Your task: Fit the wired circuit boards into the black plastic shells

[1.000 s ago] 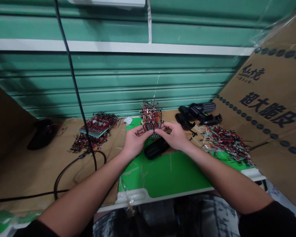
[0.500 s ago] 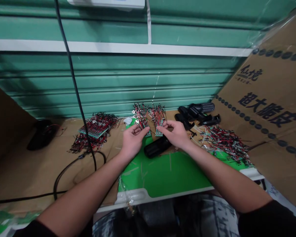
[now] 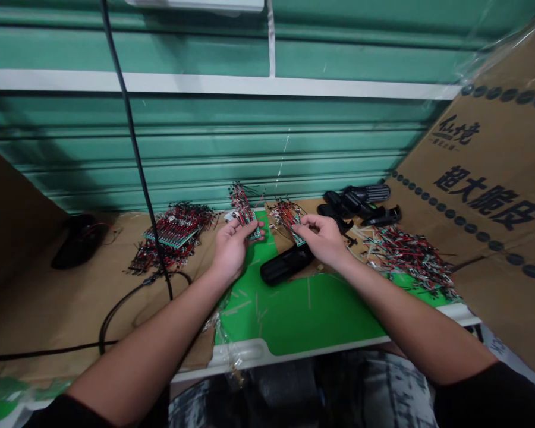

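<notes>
A: Starting closest in, what lies under the forearms?

B: A green mat (image 3: 294, 315) on the cardboard-covered bench (image 3: 49, 309). A black plastic casing (image 3: 285, 264) lies at the mat's far end, between the wrists.

A: And the hands?

B: Both are raised just past that casing. The left hand (image 3: 232, 246) pinches a wired board strip (image 3: 243, 208) by its lower end, between thumb and fingertips. The right hand (image 3: 323, 238) pinches a second wired strip (image 3: 289, 217) the same way, its other fingers loosely curled. The two strips are apart, with mat showing in the gap.

A: How would those strips handle?

B: Light and fiddly, I'd judge. Each is thin green board with red and black leads bristling up. The board is probably stiff but easy to snap, and the leads are soft and apt to snag on each other. The bare board edge, where the fingers sit, looks the sound place to hold. Tugging on the wires would likely strain the joints.

A: Farther out?

B: To the left is a pile of similar boards (image 3: 173, 235), crossed by a hanging black cable (image 3: 134, 148). To the right is a loose heap of cut leads (image 3: 405, 252), with more black casings (image 3: 361, 202) behind it. A printed cardboard sheet (image 3: 485, 196) leans at the right, and a green shutter (image 3: 205, 148) closes the back.
</notes>
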Demonstrator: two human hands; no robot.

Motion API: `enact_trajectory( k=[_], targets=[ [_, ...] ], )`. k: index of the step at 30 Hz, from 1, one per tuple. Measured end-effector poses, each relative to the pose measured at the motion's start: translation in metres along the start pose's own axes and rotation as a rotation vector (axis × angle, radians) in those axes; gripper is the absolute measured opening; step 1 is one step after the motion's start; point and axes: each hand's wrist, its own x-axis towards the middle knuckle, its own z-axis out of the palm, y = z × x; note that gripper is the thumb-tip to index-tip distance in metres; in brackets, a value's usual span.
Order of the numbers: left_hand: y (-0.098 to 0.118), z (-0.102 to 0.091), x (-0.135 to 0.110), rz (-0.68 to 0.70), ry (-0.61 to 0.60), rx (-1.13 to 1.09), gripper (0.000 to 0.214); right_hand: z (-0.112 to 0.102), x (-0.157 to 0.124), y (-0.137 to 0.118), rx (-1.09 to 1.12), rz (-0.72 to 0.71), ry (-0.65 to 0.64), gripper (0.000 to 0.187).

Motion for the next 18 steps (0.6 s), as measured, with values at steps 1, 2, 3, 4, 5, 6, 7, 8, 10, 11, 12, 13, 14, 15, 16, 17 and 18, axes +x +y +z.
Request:
enact_trajectory(
  k=[1,2,3,4,5,6,7,8,10,11,12,13,14,15,16,17,18],
  targets=[
    [0.0009,-0.0001,-0.0004,-0.007,-0.006,-0.005,0.04,-0.0005,0.0002,-0.0001,-0.004,-0.004,0.004,0.031],
    [0.0016,-0.0002,-0.0008,-0.013,-0.007,-0.008,0.039,-0.0011,0.0004,-0.0001,-0.009,-0.009,0.007,0.031],
    [0.002,-0.0003,-0.0011,-0.016,-0.003,-0.01,0.039,-0.0017,0.0006,-0.0001,-0.012,-0.016,0.009,0.031],
    [0.0023,-0.0005,-0.0013,-0.016,0.003,-0.012,0.038,-0.0024,0.0007,-0.0001,-0.015,-0.024,0.012,0.031],
    [0.0026,-0.0006,-0.0014,-0.015,0.009,-0.014,0.038,-0.0032,0.0007,-0.0001,-0.015,-0.034,0.016,0.031],
    [0.0028,-0.0009,-0.0014,-0.012,0.019,-0.017,0.038,-0.0038,0.0007,0.0,-0.012,-0.043,0.019,0.031],
    [0.0031,-0.0011,-0.0012,-0.01,0.028,-0.02,0.038,-0.0044,0.0006,0.0002,-0.004,-0.05,0.021,0.031],
    [0.0034,-0.0013,-0.001,-0.012,0.033,-0.025,0.038,-0.0049,0.0005,0.0004,0.006,-0.056,0.022,0.031],
    [0.0042,-0.0016,-0.0005,-0.024,0.032,-0.035,0.037,-0.0056,0.0004,0.0012,0.021,-0.061,0.027,0.03],
    [0.0047,-0.0017,-0.0002,-0.03,0.028,-0.038,0.037,-0.0058,0.0005,0.0016,0.023,-0.063,0.031,0.03],
    [0.0052,-0.0018,0.0002,-0.035,0.024,-0.04,0.036,-0.0059,0.0006,0.0019,0.023,-0.065,0.036,0.029],
    [0.0058,-0.0019,0.0007,-0.036,0.022,-0.043,0.035,-0.0059,0.0007,0.0023,0.019,-0.068,0.04,0.028],
    [0.0064,-0.0021,0.0014,-0.034,0.024,-0.048,0.034,-0.0059,0.0009,0.0026,0.015,-0.071,0.043,0.028],
    [0.0072,-0.0024,0.002,-0.033,0.027,-0.056,0.034,-0.0058,0.0011,0.0028,0.01,-0.072,0.041,0.028],
    [0.0081,-0.0028,0.0027,-0.034,0.03,-0.066,0.033,-0.0058,0.0012,0.003,0.006,-0.07,0.037,0.028],
    [0.009,-0.0031,0.0032,-0.037,0.03,-0.077,0.032,-0.0057,0.0013,0.0032,0.002,-0.064,0.031,0.029],
    [0.0098,-0.0035,0.0036,-0.041,0.025,-0.085,0.032,-0.0056,0.0013,0.0033,-0.002,-0.057,0.026,0.029]
  ],
)
